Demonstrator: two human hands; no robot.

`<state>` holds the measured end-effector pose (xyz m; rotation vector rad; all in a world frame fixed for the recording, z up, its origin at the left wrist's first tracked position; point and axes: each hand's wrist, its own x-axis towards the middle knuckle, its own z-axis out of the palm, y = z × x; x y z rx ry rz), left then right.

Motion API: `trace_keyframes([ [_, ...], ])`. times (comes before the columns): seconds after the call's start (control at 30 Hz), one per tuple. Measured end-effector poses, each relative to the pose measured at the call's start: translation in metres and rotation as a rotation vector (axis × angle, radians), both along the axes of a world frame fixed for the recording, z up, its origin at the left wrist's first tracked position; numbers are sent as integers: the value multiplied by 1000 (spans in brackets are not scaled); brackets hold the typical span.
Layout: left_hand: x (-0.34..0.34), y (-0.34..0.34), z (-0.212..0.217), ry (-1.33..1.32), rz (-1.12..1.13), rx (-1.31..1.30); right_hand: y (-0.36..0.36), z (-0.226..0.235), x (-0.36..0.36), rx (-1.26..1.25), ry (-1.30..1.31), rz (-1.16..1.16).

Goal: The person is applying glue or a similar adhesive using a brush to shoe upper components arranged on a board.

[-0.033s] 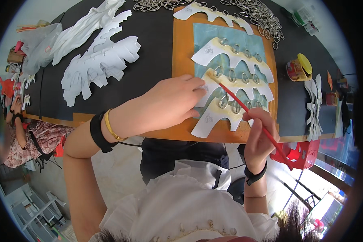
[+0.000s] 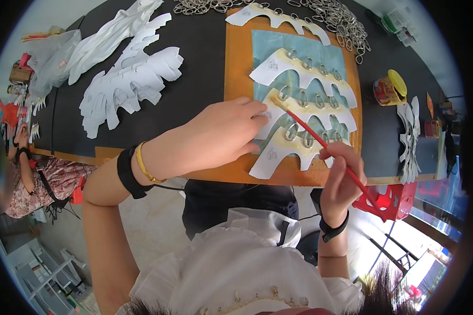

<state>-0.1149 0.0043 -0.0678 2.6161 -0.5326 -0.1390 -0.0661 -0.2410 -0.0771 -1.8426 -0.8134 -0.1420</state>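
Brushing white scalloped pieces on orange board.
Left hand [image 2: 220, 134] lies flat, fingers extended, pinning a white scalloped piece [image 2: 278, 149]; right hand [image 2: 341, 176], at 4 o'clock, pinches red brush [image 2: 320, 142].

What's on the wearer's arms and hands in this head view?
Both forearms are bare, no gloves. The left hand has a thin gold bangle at the wrist beside a wide black wristband. The right hand has a narrow black band at the wrist. White ruffled short sleeves show at the shoulders.
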Motion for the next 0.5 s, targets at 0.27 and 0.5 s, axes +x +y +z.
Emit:
trace_keyframes([
  [0.27,0,1,3,-10,-11,0,-32,6,4,268,-30,-163],
  [0.5,2,0,4,20,-7,33,-27,-2,6,53,-81,-107],
])
